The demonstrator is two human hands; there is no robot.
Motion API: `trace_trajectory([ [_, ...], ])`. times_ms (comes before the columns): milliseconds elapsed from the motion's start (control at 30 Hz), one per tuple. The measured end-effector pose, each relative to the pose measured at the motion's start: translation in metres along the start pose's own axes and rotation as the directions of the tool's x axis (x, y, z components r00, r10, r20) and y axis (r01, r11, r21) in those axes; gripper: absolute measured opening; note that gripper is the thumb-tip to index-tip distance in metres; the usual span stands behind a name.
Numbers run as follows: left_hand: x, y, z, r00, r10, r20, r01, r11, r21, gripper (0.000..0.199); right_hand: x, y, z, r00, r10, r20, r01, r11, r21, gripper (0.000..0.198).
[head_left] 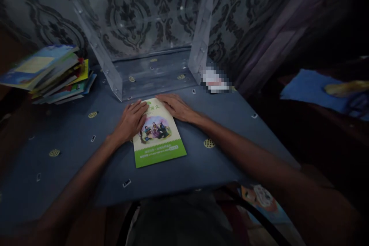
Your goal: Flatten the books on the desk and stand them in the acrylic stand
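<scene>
A book with a pale cover, a painted scene of figures and a green lower band lies flat on the cloth-covered table, its lower edge toward me. Across its upper left side rests my left hand, fingers stretched out and partly covering the title. My right hand touches the upper right corner, its fingers extended along the top edge. Neither hand is wrapped around the book. Just beyond them stands a clear acrylic rack with two upright side panels.
A leaning stack of books sits at the table's left. A blurred-out white item lies right of the rack. Patterned wallpaper backs the dark blue tablecloth. Further right is a blue item; a colourful picture shows below the table's edge.
</scene>
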State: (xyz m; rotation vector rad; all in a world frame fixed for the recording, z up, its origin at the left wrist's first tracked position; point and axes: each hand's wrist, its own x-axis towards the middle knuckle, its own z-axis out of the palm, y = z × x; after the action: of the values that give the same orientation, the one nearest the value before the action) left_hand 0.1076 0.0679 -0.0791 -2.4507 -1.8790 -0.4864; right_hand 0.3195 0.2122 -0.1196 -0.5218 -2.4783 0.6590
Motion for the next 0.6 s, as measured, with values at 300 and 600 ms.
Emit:
trace_trajectory([
  [300, 0.001, 0.05, 0.003, 0.937, 0.297, 0.185, -0.284, 0.954, -0.091, 0.043, 0.001, -0.001, -0.001, 1.0, 0.001, 0.007, -0.001, 1.0, 0.005, 0.045],
  [600, -0.032, 0.093, -0.013, 0.843, 0.481, 0.24, -0.439, 0.874, -0.209, 0.042, -0.002, -0.008, -0.007, 0.998, 0.046, 0.049, -0.046, 0.999, 0.004, 0.047],
])
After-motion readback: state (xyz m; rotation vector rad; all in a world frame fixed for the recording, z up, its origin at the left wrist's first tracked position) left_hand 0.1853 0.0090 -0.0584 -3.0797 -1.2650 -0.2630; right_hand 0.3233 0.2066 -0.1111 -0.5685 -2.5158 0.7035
